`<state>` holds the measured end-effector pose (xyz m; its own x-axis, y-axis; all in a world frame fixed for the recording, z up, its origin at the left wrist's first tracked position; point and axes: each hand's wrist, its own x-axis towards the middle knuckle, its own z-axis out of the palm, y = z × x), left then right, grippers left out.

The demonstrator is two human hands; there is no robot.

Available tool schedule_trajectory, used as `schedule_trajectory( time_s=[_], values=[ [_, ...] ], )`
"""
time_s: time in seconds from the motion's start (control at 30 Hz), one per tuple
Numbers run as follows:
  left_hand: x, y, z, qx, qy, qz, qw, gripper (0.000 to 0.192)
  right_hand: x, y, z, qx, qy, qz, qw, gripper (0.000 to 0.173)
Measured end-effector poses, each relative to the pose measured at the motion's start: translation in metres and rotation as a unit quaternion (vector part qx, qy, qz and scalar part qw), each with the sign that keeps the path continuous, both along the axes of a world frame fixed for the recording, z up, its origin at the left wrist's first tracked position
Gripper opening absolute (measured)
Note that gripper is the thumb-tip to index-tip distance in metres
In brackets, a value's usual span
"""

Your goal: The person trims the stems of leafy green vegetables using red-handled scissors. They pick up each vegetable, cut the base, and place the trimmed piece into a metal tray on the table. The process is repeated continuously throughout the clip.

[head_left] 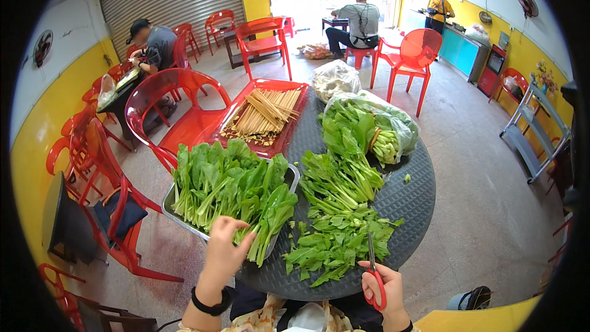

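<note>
My left hand [227,244] is at the near edge of a metal tray [295,176], its thumb and fingers parted, with nothing seen between them. Leafy greens [216,180] fill that tray, stems mostly toward me, and one bunch [275,214] lies at its right side by my fingertips. My right hand [385,283] grips red-handled scissors [379,286], blades pointing away from me over loose leaves [341,244]. Beyond those leaves lies a pile of long-stemmed greens [343,182]. Farther back, a clear plastic bag [405,122] partly covers more greens, including a tied bunch [385,147].
The round black table [415,203] also bears a red tray [214,127] of wooden skewers [267,111] and a bag of pale food [335,81]. A red chair [184,101] stands close at left. Three people [362,21] are farther off, near other furniture.
</note>
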<state>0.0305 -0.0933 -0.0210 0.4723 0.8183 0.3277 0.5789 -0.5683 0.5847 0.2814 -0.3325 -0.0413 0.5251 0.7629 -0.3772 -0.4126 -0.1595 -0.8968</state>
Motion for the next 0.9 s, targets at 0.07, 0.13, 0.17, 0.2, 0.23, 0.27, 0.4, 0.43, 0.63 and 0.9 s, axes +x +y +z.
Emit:
schedule_trajectory(
  time_s=[0.07, 0.13, 0.17, 0.2, 0.23, 0.27, 0.4, 0.43, 0.63, 0.9],
  values=[
    [0.009, -0.015, -0.001, -0.009, 0.007, -0.041, 0.999, 0.028, -0.001, 0.001, 0.002, -0.002, -0.013, 0.009, 1.0, 0.03],
    [0.013, -0.019, -0.002, -0.017, 0.016, -0.02, 1.0, 0.027, -0.002, 0.002, 0.002, 0.0, -0.017, 0.013, 1.0, 0.03],
    [0.014, -0.02, -0.002, -0.023, 0.023, -0.011, 0.999, 0.026, -0.003, 0.002, 0.002, 0.001, -0.016, 0.011, 1.0, 0.03],
    [0.014, -0.019, -0.003, -0.034, 0.024, -0.01, 0.999, 0.025, -0.003, 0.001, 0.002, -0.003, -0.012, 0.008, 1.0, 0.03],
    [0.015, -0.019, -0.004, -0.025, 0.014, -0.006, 1.0, 0.024, -0.003, 0.001, 0.001, 0.001, -0.02, 0.01, 1.0, 0.029],
    [0.016, -0.018, -0.005, -0.019, 0.007, -0.001, 1.0, 0.024, -0.003, 0.0, 0.0, 0.002, -0.023, 0.011, 1.0, 0.029],
    [0.018, -0.013, -0.006, 0.013, 0.024, 0.007, 1.0, 0.022, -0.005, -0.001, -0.004, 0.017, -0.025, -0.004, 1.0, 0.028],
    [0.019, -0.013, -0.006, 0.008, 0.016, 0.014, 1.0, 0.022, -0.005, -0.001, -0.005, 0.018, -0.025, -0.005, 1.0, 0.027],
    [0.021, -0.014, -0.004, -0.041, 0.033, 0.029, 0.998, 0.022, -0.004, -0.004, -0.005, 0.012, -0.035, 0.002, 0.999, 0.027],
    [0.019, -0.005, -0.014, -0.027, -0.038, 0.097, 0.994, 0.013, -0.004, -0.002, -0.005, 0.004, -0.021, -0.008, 1.0, 0.025]
  ],
)
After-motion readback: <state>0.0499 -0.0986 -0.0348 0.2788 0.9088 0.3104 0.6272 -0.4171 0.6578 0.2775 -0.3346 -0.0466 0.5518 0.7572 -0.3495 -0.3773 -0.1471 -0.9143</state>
